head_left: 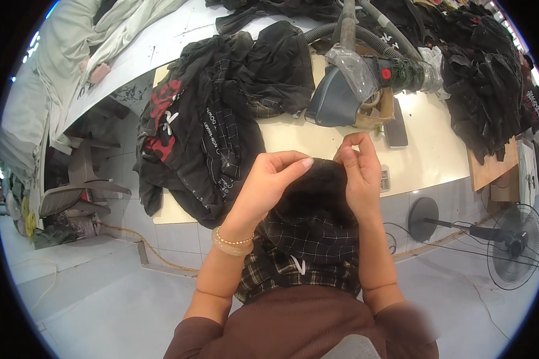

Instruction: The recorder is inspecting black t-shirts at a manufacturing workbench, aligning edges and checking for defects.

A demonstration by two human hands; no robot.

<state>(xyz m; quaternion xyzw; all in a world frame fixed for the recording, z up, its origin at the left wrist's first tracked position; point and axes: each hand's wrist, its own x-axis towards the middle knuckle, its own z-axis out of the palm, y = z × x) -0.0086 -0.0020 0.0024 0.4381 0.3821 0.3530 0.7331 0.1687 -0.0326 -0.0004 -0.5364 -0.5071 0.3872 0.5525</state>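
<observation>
A black garment (311, 206) with a thin white grid pattern hangs from my hands over my lap. My left hand (276, 179) is closed, thumb and forefinger pinching the garment's upper edge. Opposite it, my right hand (359, 173) pinches the same edge with curled fingers, so the cloth stretches between the two. To the left on the table lies a heap of black garments (245, 78) with red and white prints and grid-patterned parts. Beyond my right hand stands a dark grey machine head (332, 99) with clear plastic wrapped about it.
A cream table (434, 143) carries a phone (396, 131) and a cardboard box (377, 116). More dark garments (482, 90) hang at the right. A standing fan (515, 245) is on the right floor, a grey chair (81, 185) on the left. Pale cloth (36, 113) drapes at far left.
</observation>
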